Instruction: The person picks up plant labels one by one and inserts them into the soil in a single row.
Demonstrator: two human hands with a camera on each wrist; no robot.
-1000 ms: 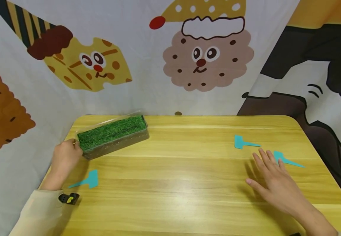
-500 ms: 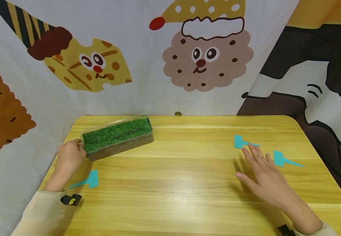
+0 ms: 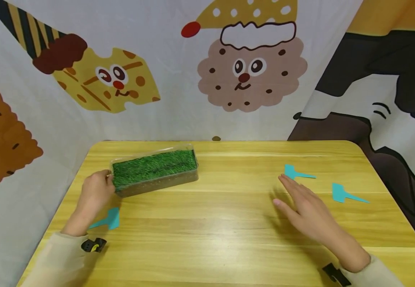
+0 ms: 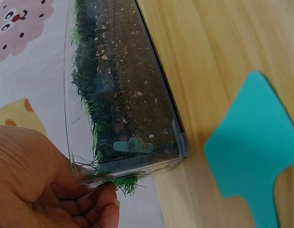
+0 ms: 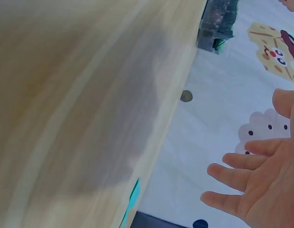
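Note:
A long clear plastic box stands on the left half of the table, holding brown soil topped with green turf. My left hand pinches the box's near left end at the rim; in the left wrist view the thumb and curled fingers meet at that end wall. Soil with white specks shows through the side. Over the right part of the table hovers my right hand, fingers straight, holding nothing. Beneath its fingertips lies a teal T-shaped plant label.
A second teal label lies farther right. Another teal label is beside my left wrist, its stem partly covered. The wooden table ends at the back against a cartoon-printed cloth.
The box has slid right and slightly nearer along the table, with my left hand holding its end. My right hand has moved left, away from the far-right label.

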